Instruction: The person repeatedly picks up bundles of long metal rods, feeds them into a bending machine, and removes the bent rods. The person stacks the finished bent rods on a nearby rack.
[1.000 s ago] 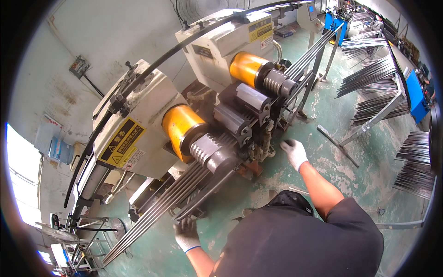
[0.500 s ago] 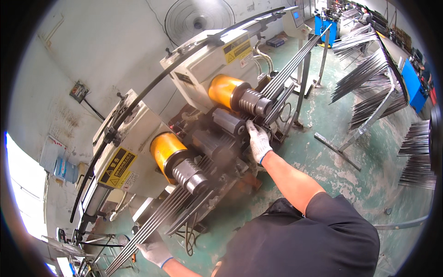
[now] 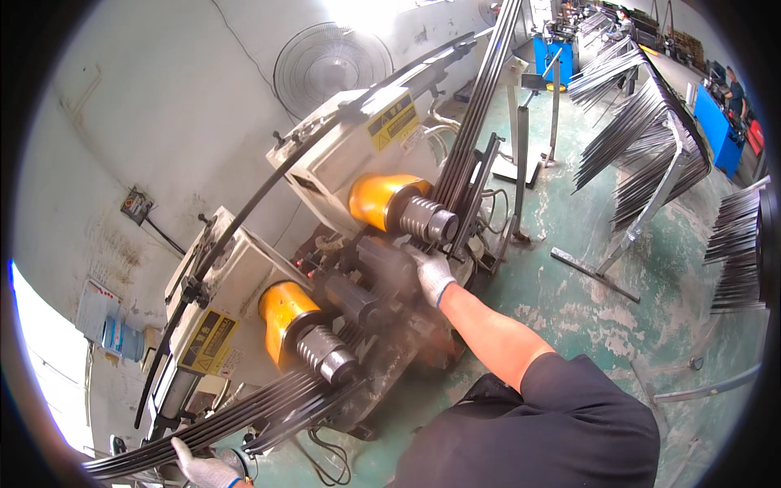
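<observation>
Several long thin metal rods run through a bending machine, curving round its two ridged steel rollers. Under the left stretch of the rods is my left hand, in a white glove; its thumb lies up against them and its fingers curl out of sight below. My right hand, gloved too, reaches in at the middle, just below the right ridged roller and beside a dark smooth roller. Its fingertips are hidden there. Orange housings stand behind the ridged rollers.
A black bar crosses in front of the machine's housings. Racks of bent rods stand on the right, with a metal bar on the floor nearby. A large fan is at the wall. Other people are far right.
The rods, straight before, now bend away toward the wall at both sides of the machine. My left hand has moved lower and farther left with them. My right hand stays at the middle.
</observation>
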A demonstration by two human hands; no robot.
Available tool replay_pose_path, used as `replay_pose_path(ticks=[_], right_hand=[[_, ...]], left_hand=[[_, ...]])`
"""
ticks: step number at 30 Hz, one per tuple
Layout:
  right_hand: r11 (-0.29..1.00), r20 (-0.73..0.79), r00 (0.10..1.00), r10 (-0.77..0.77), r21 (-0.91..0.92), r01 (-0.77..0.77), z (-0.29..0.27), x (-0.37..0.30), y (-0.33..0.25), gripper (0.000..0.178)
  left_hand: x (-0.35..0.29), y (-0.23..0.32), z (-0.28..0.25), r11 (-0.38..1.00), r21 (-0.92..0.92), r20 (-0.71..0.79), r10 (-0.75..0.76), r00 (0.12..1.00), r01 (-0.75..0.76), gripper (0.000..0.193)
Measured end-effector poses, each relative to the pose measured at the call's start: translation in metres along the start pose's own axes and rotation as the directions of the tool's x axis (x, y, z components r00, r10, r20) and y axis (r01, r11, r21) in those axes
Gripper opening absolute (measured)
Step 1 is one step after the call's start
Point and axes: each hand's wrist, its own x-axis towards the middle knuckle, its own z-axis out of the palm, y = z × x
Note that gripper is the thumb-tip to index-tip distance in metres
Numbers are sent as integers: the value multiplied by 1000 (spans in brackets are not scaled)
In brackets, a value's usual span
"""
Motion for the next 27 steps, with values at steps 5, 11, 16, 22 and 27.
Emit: replay_pose_path(ticks=[5, 11, 16, 22, 27], right_hand=[[999, 64, 998, 2, -32, 0, 9, 17, 25, 55], [988, 32, 995, -96, -115, 99, -9, 23, 10, 56], [970, 76, 992, -106, -211, 119, -8, 27, 21, 54], [905, 221, 957, -188, -339, 256, -20, 42, 16, 48], [954, 162, 982, -96, -265, 137, -13, 7, -20, 59]], left_hand=[[-11, 67, 50, 926, 249, 28, 285, 958, -283, 51], [-33, 93, 147, 942, 20, 218, 323, 921, -335, 47], [-46, 108, 196, 892, 67, 420, 381, 824, -446, 27], [-97, 97, 269, 731, 157, 626, 447, 639, -664, 32], [-89, 86, 274, 778, 106, 675, 402, 619, -620, 36]])
